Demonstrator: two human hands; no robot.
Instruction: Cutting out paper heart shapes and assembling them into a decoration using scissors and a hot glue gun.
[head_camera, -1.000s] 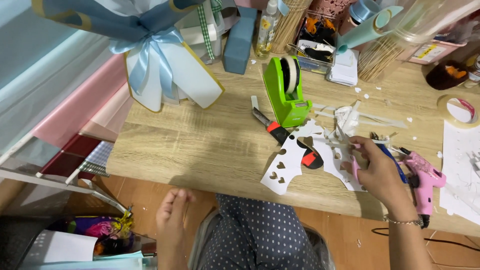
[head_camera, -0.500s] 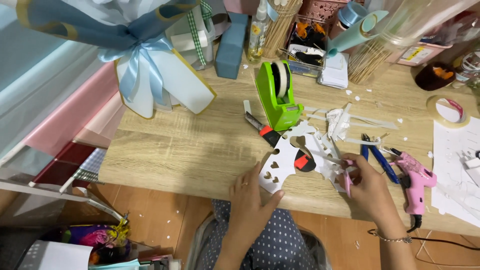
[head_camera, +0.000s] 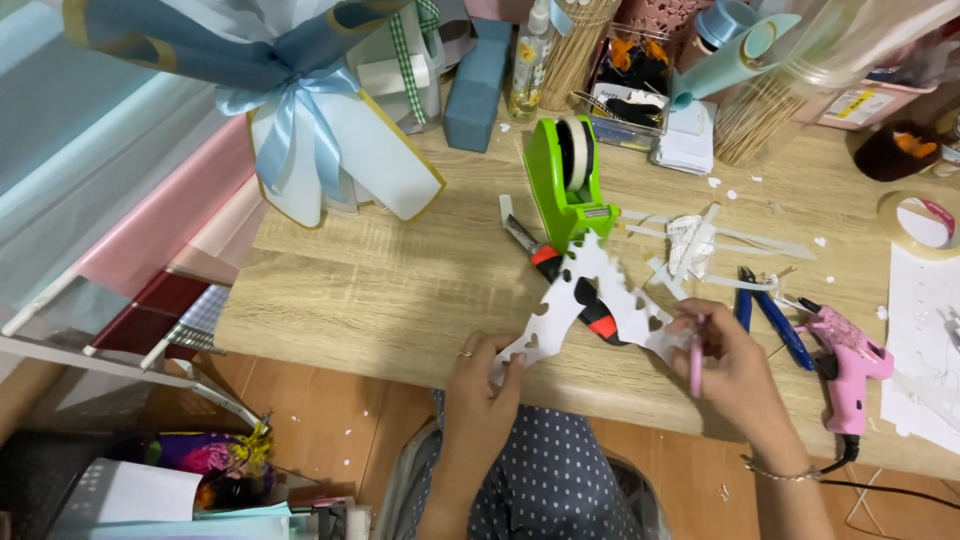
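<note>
A white paper cutout (head_camera: 590, 290), scalloped along its edges and punched with small heart-shaped holes, is held over the desk's near edge between both hands. The left hand (head_camera: 487, 385) pinches its lower left end between thumb and fingertips. The right hand (head_camera: 725, 365) holds the cutout's right end and also grips a slim pink tool (head_camera: 695, 365); what kind of tool cannot be told.

Under the cutout lies a red and black cutter (head_camera: 570, 290), its blade pointing toward the far edge. Just behind it stands a green tape dispenser (head_camera: 562, 185) with a roll of tape in it. To the right of the dispenser, white paper scraps (head_camera: 695, 240) and strips are scattered on the desk (head_camera: 400, 290). Blue pens (head_camera: 770, 320) lie just beside the right hand, and a pink glue gun (head_camera: 850, 365) rests further right, near the near edge. A tape roll (head_camera: 925, 222) sits at the right edge.

Along the far edge stand a blue box (head_camera: 477, 85), a small bottle (head_camera: 530, 60), a bundle of wooden sticks (head_camera: 575, 50) and a tray of small items (head_camera: 630, 85). At the far left corner rests a wrapped bouquet (head_camera: 330, 150) tied with a pale blue ribbon.
</note>
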